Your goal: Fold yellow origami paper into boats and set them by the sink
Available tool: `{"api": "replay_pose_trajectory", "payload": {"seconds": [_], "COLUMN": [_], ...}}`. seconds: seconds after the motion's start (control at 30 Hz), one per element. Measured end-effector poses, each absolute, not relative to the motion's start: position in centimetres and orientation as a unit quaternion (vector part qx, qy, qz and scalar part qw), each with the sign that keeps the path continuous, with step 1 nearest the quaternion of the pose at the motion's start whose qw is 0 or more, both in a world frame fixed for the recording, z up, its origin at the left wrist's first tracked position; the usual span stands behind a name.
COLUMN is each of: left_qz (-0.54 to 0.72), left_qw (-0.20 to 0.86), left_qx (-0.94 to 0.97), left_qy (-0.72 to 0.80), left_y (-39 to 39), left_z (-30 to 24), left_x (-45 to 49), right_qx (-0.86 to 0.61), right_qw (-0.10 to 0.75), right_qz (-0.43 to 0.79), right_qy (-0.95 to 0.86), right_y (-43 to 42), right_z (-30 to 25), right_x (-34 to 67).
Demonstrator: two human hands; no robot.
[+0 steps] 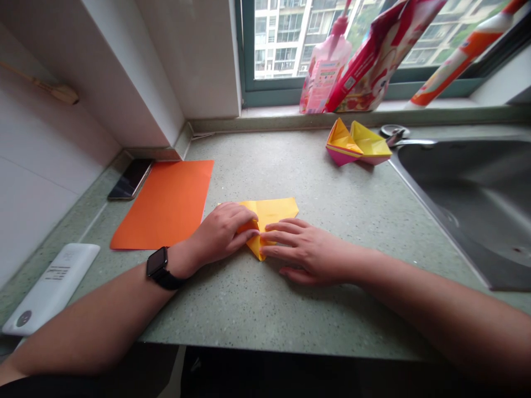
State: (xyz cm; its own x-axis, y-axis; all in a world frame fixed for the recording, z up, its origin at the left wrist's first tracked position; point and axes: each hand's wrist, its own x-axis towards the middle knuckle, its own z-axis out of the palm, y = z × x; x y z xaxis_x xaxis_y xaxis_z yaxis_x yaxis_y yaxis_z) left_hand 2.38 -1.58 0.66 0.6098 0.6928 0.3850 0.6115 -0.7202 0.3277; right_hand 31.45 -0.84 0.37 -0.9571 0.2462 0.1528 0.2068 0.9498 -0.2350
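A partly folded sheet of yellow origami paper (277, 209) lies on the counter between my hands, its lower part coming to a point toward me. My left hand (222, 231), with a black watch on the wrist, is closed on a raised flap at the paper's left side, thumb and fingers pinching it. My right hand (313, 250) lies palm down with fingers stretched out, their tips touching the paper's right lower part. Both hands hide portions of the folds.
An orange sheet (168, 204), a phone (131, 178) and a white oblong device (53, 284) lie left. Folded paper boats (373, 142) stand near the sink (464, 221). A pink pump bottle (323, 74), red bag (373, 61) and orange-white bottle (460, 58) line the windowsill.
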Motion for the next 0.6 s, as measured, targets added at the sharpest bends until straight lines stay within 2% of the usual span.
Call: {"api": "replay_pose_trajectory", "payload": {"seconds": [0.13,0.47,0.6], "left_qz": [0.226,0.223,0.23], "left_qw": [0.103,0.056,0.061], "left_qx": [0.9,0.891,0.887], "left_qy": [0.359,0.392,0.396], "left_y": [-1.4,-0.5,-0.5], "left_z": [0.7,-0.9,-1.1], "left_x": [2.3,3.7,4.0], "right_qx": [-0.116,-0.139,-0.125], "right_qw": [0.097,0.155,0.151], "right_qz": [0.112,0.165,0.171], "right_qy": [-0.982,-0.964,-0.966], "right_y": [-0.8,-0.4,-0.3], "right_z": [0.2,-0.4,-0.3], "right_x": [31.4,31.5,31.5]}}
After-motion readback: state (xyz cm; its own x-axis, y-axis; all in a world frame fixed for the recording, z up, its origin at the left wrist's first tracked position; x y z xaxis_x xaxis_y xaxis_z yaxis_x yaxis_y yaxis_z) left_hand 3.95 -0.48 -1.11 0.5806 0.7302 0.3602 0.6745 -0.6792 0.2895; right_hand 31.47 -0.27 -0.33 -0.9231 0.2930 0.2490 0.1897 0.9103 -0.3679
